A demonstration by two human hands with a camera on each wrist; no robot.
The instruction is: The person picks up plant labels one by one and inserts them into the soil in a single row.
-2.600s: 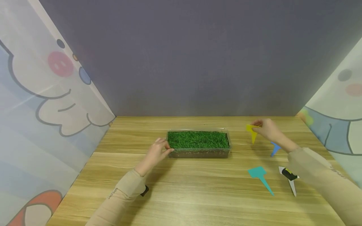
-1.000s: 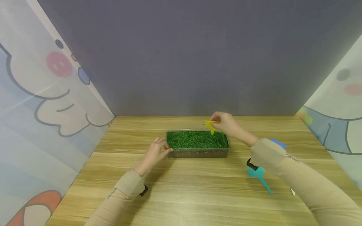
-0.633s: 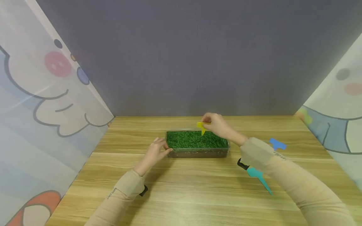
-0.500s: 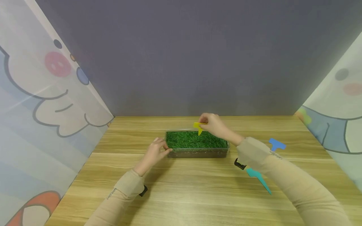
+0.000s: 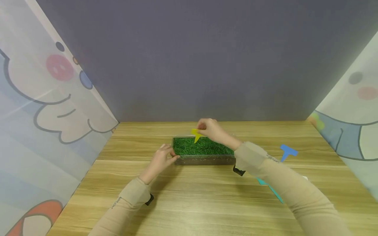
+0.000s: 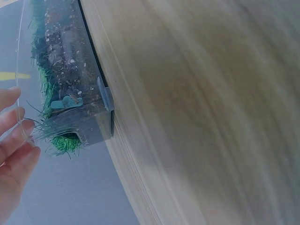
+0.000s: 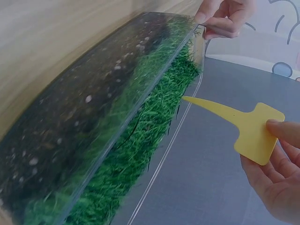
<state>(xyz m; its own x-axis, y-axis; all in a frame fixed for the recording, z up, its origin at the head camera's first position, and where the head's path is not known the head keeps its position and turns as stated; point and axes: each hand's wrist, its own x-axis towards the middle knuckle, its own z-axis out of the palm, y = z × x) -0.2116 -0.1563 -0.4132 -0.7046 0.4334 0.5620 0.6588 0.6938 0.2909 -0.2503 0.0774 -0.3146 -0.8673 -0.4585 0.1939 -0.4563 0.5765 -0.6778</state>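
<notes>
A clear plastic tray [image 5: 203, 159] filled with soil and green grass [image 5: 203, 147] sits mid-table. My left hand [image 5: 165, 156] holds its left end, fingers on the rim; the same hand [image 7: 222, 16] shows at the tray's far corner in the right wrist view, and its fingers [image 6: 16, 140] touch the clear wall in the left wrist view. My right hand [image 5: 209, 128] pinches a yellow T-shaped plant label [image 5: 196, 134] by its flat head, pointed end down, just above the grass near the tray's back left. The yellow plant label [image 7: 241, 124] points at the grass [image 7: 154, 136] without touching it.
A blue plant label [image 5: 287, 152] lies on the wooden table [image 5: 189, 203] to the right. A teal label [image 5: 273, 190] lies partly hidden under my right sleeve. Cartoon-printed curtains stand at both sides, a grey wall behind.
My right hand has carried the yellow label leftward from the table's right side to above the tray's left part. The left hand has stayed on the tray's end.
</notes>
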